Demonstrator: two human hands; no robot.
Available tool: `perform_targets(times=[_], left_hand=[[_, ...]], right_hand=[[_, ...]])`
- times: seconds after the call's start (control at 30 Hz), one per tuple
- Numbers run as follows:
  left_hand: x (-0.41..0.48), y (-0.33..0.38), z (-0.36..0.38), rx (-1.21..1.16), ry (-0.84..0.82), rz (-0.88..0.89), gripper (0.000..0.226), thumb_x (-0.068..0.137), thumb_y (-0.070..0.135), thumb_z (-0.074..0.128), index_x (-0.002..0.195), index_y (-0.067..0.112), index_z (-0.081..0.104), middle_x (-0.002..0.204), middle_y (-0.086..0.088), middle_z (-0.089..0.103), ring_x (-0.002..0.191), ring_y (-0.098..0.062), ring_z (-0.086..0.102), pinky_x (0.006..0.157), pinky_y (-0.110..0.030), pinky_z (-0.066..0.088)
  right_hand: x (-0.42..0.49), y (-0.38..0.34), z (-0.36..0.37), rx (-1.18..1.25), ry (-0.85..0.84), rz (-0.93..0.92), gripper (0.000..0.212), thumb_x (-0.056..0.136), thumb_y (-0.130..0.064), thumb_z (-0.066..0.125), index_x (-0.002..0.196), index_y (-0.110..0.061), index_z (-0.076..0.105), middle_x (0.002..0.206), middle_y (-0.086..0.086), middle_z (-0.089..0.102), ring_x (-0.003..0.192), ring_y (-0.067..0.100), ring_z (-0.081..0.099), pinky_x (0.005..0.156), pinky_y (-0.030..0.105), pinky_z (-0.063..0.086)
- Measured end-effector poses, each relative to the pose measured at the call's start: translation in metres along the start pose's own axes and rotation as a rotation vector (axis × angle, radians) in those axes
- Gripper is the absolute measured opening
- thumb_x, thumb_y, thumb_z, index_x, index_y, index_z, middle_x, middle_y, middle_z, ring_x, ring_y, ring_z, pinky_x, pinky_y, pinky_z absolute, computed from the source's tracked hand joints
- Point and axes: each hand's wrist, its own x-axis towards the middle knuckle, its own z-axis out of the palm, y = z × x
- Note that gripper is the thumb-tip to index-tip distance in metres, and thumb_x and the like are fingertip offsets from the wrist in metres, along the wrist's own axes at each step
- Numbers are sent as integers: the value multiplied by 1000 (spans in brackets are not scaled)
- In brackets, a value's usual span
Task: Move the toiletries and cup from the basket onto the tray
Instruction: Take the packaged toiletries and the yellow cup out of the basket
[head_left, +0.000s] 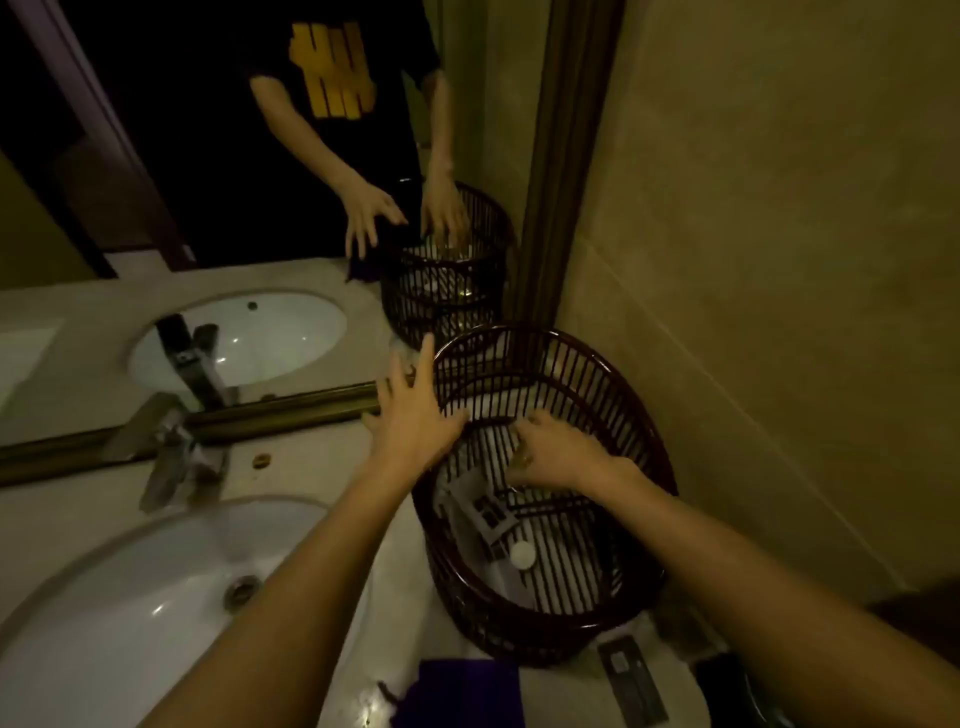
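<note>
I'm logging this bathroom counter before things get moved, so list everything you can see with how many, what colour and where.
basket: one, dark brown slatted, on the counter against the right wall
white round cap: one, inside the basket
grey packet: one, inside the basket, left side
sink: one, white, lower left
faucet: one, metallic, behind the sink
purple cloth: one, near counter edge
dark flat packet: one, on the counter before the basket
mirror: one, brown-framed, behind the counter
hands: left hand open at the basket's rim; right hand reaching inside, grip unclear
</note>
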Motion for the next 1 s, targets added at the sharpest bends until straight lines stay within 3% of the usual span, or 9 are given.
perform_targets(times=[0.1,0.2,0.33,0.43,0.6,0.77,0.87,0.9,1.0], left_hand=[[-6,-7,8,-322,-33,-93,88,83,30,62,154,31,10,148,-22,37,131,-43,42,101,-53,42],[-7,-11,10,-476,-4,-54,67,92,18,56,150,26,24,130,-12,59,116,-30,56,87,-32,42],[-2,-15,14,-483,4,-45,66,94,31,57,151,26,23,124,-6,62,100,-13,55,83,-27,40],[0,-19,18,-459,18,-27,72,94,30,60,153,25,19,122,-6,64,97,-12,57,81,-26,43],[3,-25,24,-426,34,-44,77,92,14,57,155,25,14,121,-10,64,103,-22,61,82,-29,46],[1,-23,22,-460,41,-42,72,94,27,58,154,26,18,124,-10,64,107,-25,61,83,-28,43],[-1,-21,16,-507,17,-20,70,94,28,58,153,28,21,132,-6,61,115,-24,58,87,-26,41],[-1,-21,14,-551,-5,-27,70,93,27,59,153,28,21,136,-4,58,120,-23,56,91,-28,43],[-3,-18,4,-851,-73,-186,74,87,52,62,151,36,27,144,3,52,127,-18,51,107,-43,42]], right_hand=[[7,2,20,-73,-228,112,65,83,-48,71,136,-15,54,140,10,51,124,30,53,101,42,50],[14,2,33,-88,-329,198,52,89,-42,68,129,-10,59,130,11,60,118,29,58,100,37,51],[39,-4,56,-52,-381,236,56,88,-51,66,127,-11,60,126,10,61,117,28,58,102,37,49],[54,-21,79,-97,-443,168,58,89,-59,58,121,-11,66,121,10,66,110,27,62,98,39,52],[62,-34,108,-212,-434,111,43,94,-39,56,127,-11,63,128,10,65,116,27,63,97,38,53],[64,-26,80,-166,-307,92,27,97,-22,57,117,-6,65,121,13,67,111,30,65,91,38,53],[50,-8,44,46,-147,136,7,90,-18,65,88,-12,66,94,8,70,96,28,70,80,38,57],[42,-2,32,201,-88,140,12,91,-17,66,83,-9,66,86,10,71,88,28,72,78,39,60],[6,1,-8,813,7,40,17,94,-14,69,98,2,71,91,23,75,75,26,77,67,37,64]])
